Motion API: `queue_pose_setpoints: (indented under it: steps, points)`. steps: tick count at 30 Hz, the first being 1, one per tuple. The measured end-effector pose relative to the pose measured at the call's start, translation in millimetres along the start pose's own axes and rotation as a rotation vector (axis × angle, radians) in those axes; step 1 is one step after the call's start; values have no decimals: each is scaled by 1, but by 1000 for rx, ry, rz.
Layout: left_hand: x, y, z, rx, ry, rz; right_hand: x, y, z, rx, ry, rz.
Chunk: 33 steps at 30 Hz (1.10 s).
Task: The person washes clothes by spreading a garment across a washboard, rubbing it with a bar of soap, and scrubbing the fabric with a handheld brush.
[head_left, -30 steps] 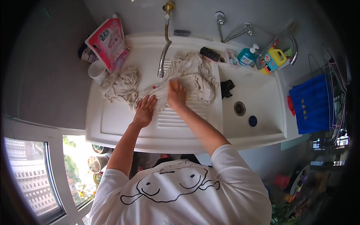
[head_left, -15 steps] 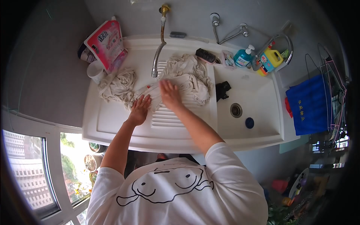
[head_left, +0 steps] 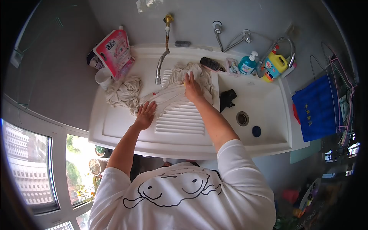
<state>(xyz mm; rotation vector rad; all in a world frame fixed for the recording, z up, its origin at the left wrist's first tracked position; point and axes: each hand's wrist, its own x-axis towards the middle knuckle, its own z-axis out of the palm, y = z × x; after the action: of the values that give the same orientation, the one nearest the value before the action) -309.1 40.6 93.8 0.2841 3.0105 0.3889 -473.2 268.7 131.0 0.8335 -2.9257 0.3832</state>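
Pale cloth lies stretched and crumpled over the ribbed washboard of the white sink counter. My left hand presses flat on its left part, fingers apart. Further right and higher up, my right hand rests on the cloth with its fingers closed. A small yellow edge shows beside those fingers, but most of what they hold is hidden. The cloth's left end is bunched in a heap, and more folds lie around my right hand. A small red mark shows on the cloth between my hands.
Above the cloth hangs a metal hose. A pink pouch and white cup stand left. Along the back are a black brush, teal pump bottle and yellow bottle. The basin holds a black item.
My right hand has moved right and up over the cloth, away from my left hand. The cloth between them looks more stretched out. My left hand stays flat on the cloth while the view shifts slightly.
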Motion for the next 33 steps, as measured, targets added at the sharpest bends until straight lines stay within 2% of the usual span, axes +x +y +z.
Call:
queue_pose_setpoints:
  steps: [2, 3, 5, 6, 7, 8, 9, 11, 12, 13, 14, 15, 17, 18, 20, 22, 24, 26, 27, 29, 30, 32, 33]
  points:
    - [2, -4, 7, -11, 43, -15, 4, 1, -13, 233, 124, 302]
    - [3, -2, 4, -14, 60, -28, 9, 4, -27, 269, 40, 496]
    - [3, 7, -3, -63, 27, -66, 22, 35, -7, 362, -164, 534]
    - [9, 3, 6, -67, 28, -119, 21, 32, -7, 359, -168, 522]
    - [7, 15, -5, -67, 35, -127, 16, 25, -10, 319, -311, 459]
    - [9, 30, -15, -190, 45, -239, 14, 19, -15, 272, -449, 390]
    - [14, 45, -24, -314, 63, -352, 0, 2, -22, 320, -429, 369]
    - [20, 59, -15, -243, 144, -354, -24, -22, -15, 395, -295, 206]
    - [18, 68, -15, -235, 155, -348, -27, -23, -2, 617, -367, 144]
    - [18, 75, -17, -227, 168, -342, -40, -42, -15, 652, -416, 67]
    - [17, 79, -16, -237, 190, -335, -44, -47, 4, 742, -371, -97]
    - [16, 82, -14, -251, 206, -321, -53, -63, -1, 782, -433, -110]
    - [14, 74, 6, -323, 284, -244, -55, -77, 1, 622, -424, -299]
    - [14, 71, 11, -364, 296, -240, -51, -88, -11, 613, -427, -314]
    - [14, 69, 7, -449, 264, -270, -43, -116, -44, 360, -493, -234]
    - [4, 75, 5, -464, 376, -174, -24, -143, -46, 395, -271, -149]
    - [-9, 79, -2, -447, 410, -127, 4, -177, -49, 421, -246, -222]
    - [-28, 69, -13, -473, 380, -147, 35, -203, -8, 504, -125, -329]
    - [-39, 60, -18, -503, 354, -175, 46, -209, 23, 509, -116, -313]
    - [-59, 33, -34, -280, 359, -264, 64, -214, 74, 333, -40, -305]
    - [-68, 12, -38, -215, 369, -283, 63, -212, 66, 339, -37, -287]
    - [-87, -35, -53, -58, 382, -322, 55, -211, 32, 196, -346, -131]
    - [-96, -56, -62, 31, 384, -340, 50, -207, 28, 205, -350, -119]
